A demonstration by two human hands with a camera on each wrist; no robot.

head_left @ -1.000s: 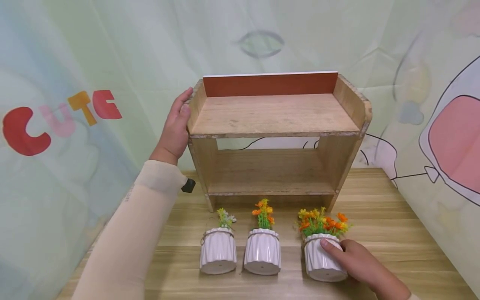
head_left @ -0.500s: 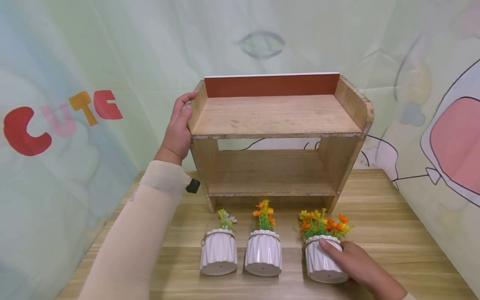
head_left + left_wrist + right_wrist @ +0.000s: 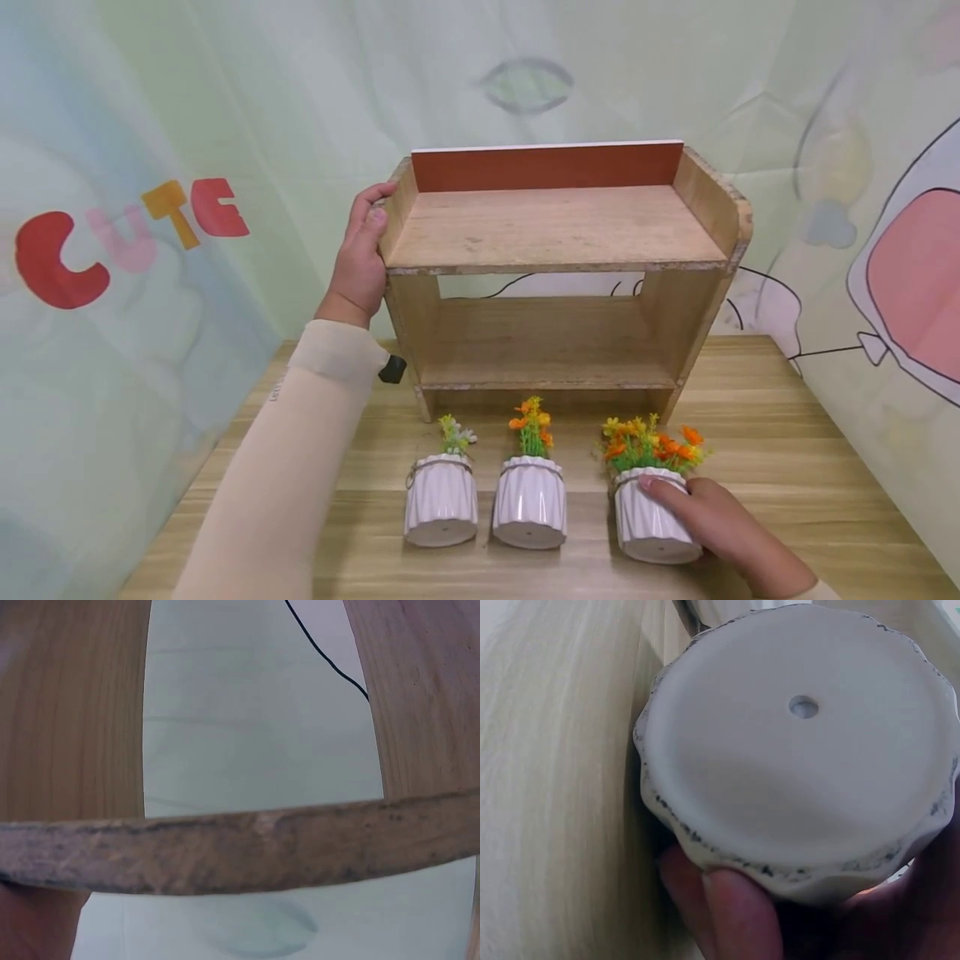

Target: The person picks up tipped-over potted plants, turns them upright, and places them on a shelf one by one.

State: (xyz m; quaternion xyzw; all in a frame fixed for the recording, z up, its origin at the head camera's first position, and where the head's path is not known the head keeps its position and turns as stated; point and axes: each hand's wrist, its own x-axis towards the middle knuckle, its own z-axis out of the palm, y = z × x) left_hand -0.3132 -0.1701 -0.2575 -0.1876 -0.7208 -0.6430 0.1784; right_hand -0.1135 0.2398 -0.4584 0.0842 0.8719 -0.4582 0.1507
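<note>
A two-tier wooden shelf [image 3: 555, 229] with a reddish-brown back strip stands in the head view's middle. My left hand [image 3: 358, 262] grips its left side panel, fingertips reaching the upper edge; the left wrist view shows the panel's worn front edge [image 3: 247, 851]. In front, three white fluted flowerpots with artificial flowers lie on their sides, bases toward me. My right hand [image 3: 723, 521] holds the rightmost flowerpot [image 3: 651, 521], which has orange and yellow flowers, thumb on top. Its base with a small hole [image 3: 780, 772] fills the right wrist view; the fingers underneath are partly hidden.
The middle flowerpot [image 3: 529, 504] has orange flowers, the left flowerpot [image 3: 441, 504] small white and yellow ones. All lie on a wood-grain table [image 3: 787, 467]. A printed pale curtain [image 3: 300, 108] hangs behind and at both sides.
The left hand sits slightly lower on the shelf's side than a second ago. The right hand keeps its hold on the flowerpot; the head view has drifted a little.
</note>
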